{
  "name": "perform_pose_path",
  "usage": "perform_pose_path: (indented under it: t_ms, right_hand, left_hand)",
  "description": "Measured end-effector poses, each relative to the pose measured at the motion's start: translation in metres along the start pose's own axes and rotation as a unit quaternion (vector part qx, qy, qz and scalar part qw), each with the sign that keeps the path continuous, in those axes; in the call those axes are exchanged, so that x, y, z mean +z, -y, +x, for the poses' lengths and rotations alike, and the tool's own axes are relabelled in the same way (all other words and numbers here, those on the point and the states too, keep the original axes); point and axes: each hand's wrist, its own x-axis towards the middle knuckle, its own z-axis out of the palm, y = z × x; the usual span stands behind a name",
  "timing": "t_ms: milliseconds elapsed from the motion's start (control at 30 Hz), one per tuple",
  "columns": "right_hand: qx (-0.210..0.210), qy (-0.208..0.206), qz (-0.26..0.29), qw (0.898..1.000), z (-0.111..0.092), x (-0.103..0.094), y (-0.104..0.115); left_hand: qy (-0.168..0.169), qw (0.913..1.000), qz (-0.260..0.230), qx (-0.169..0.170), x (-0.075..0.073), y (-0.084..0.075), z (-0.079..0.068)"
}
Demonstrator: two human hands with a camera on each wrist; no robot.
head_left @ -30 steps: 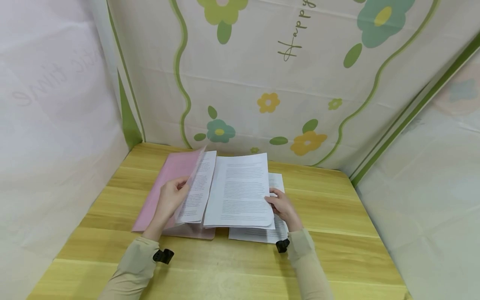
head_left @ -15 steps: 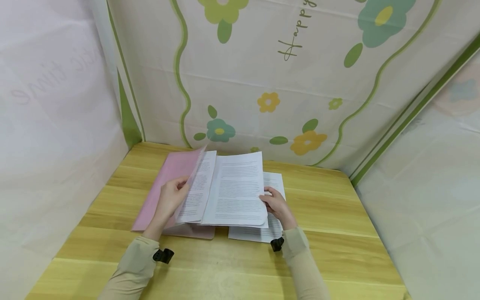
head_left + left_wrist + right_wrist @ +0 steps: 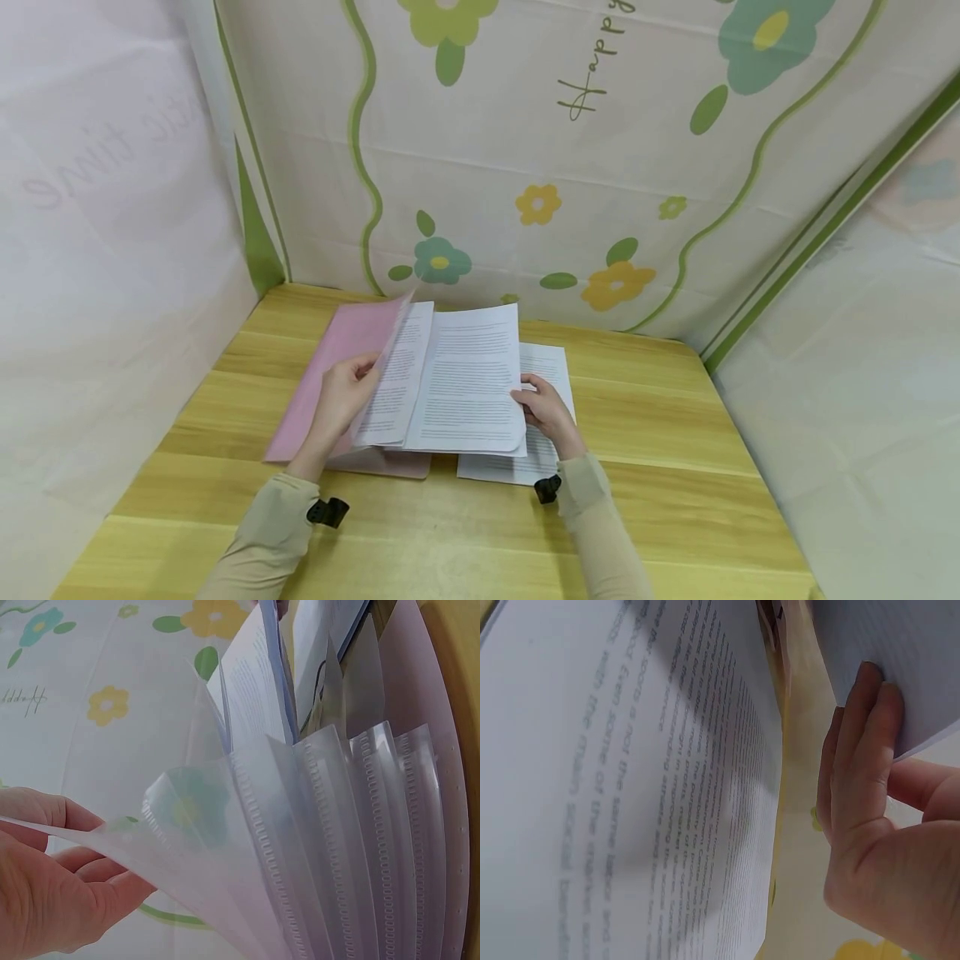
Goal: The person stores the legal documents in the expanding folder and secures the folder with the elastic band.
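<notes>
In the head view my left hand (image 3: 347, 393) pinches the raised edge of a translucent pocket in the pink document folder (image 3: 352, 329). The left wrist view shows this hand (image 3: 67, 877) holding the thin plastic, with several clear pockets (image 3: 322, 817) fanned beside it. My right hand (image 3: 549, 410) grips the right edge of a stack of printed papers (image 3: 468, 383), fingers beneath and thumb on top. The stack's left edge reaches into the folder, beside other printed sheets (image 3: 397, 375). In the right wrist view the hand (image 3: 877, 795) holds the papers (image 3: 907, 652) above the table.
Another printed stack (image 3: 546, 360) lies on the wooden table (image 3: 450, 533), partly under the held papers and right hand. A flower-patterned cloth (image 3: 480, 150) hangs behind the table, with pale cloth walls on both sides.
My right hand has moved left, sliding the held papers further toward and into the folder. The left hand and folder stay nearly still.
</notes>
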Motion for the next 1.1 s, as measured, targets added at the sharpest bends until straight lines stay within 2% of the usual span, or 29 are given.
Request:
perform_pose_path:
  t_ms: [467, 767, 1100]
  right_hand:
    - [0.006, -0.001, -0.024, 1.0, 0.003, 0.012, 0.002]
    - [0.012, 0.01, -0.004, 1.0, 0.001, 0.015, 0.006]
    - [0.015, 0.01, -0.044, 0.999, -0.003, 0.011, 0.008]
  left_hand:
    - [0.008, 0.9999, -0.004, -0.011, 0.0, 0.0, -0.001]
    - [0.01, 0.9997, -0.018, -0.01, 0.0, 0.001, 0.002]
    - [0.015, 0.9997, -0.019, -0.009, -0.001, 0.001, 0.001]
